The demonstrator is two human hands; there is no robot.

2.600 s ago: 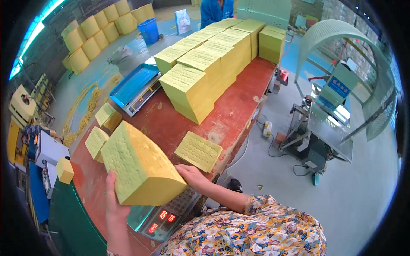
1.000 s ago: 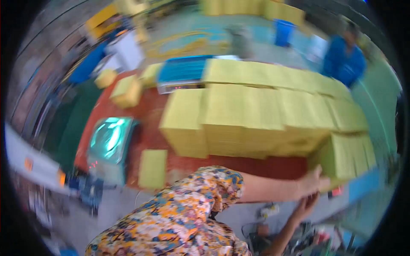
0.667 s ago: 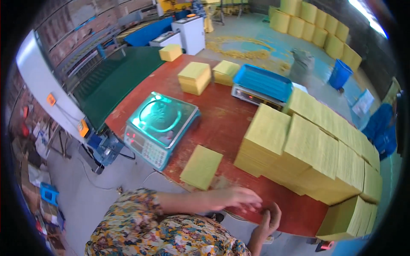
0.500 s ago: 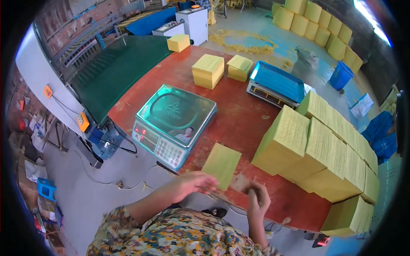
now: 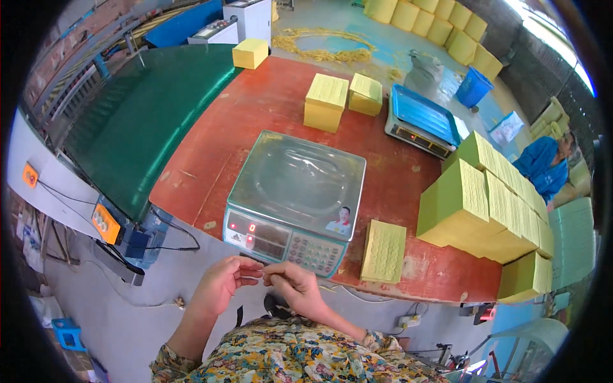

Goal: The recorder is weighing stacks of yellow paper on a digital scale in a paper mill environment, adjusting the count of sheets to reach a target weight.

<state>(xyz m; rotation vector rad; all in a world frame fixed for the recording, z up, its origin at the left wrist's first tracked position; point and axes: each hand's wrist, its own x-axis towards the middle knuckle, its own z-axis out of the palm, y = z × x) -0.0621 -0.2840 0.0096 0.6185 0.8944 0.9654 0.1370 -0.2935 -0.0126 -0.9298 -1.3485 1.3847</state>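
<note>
Both hands are in front of the digital weighing scale (image 5: 297, 179), near the table's front edge. My left hand (image 5: 220, 284) has its fingers bent inward, their tips close to my right hand. My right hand (image 5: 299, 288) is closed in a pinch, thumb against forefinger. Anything between the fingertips is too small to make out. To the right of the scale, a low stack of yellow paper sheets (image 5: 384, 251) with a wavy top lies on the red table (image 5: 198, 172), apart from both hands. The scale's metal pan carries nothing but a small picture sticker.
Tall yellow paper stacks (image 5: 469, 204) crowd the table's right side. A second scale with a blue tray (image 5: 421, 115) and smaller yellow stacks (image 5: 326, 102) stand farther back. A green conveyor belt (image 5: 143, 121) adjoins the left side. A person in blue (image 5: 543, 167) is at the far right.
My hands have left the area by the low paper stack and come together in front of the scale. The view has turned, so the scale now appears larger and more central.
</note>
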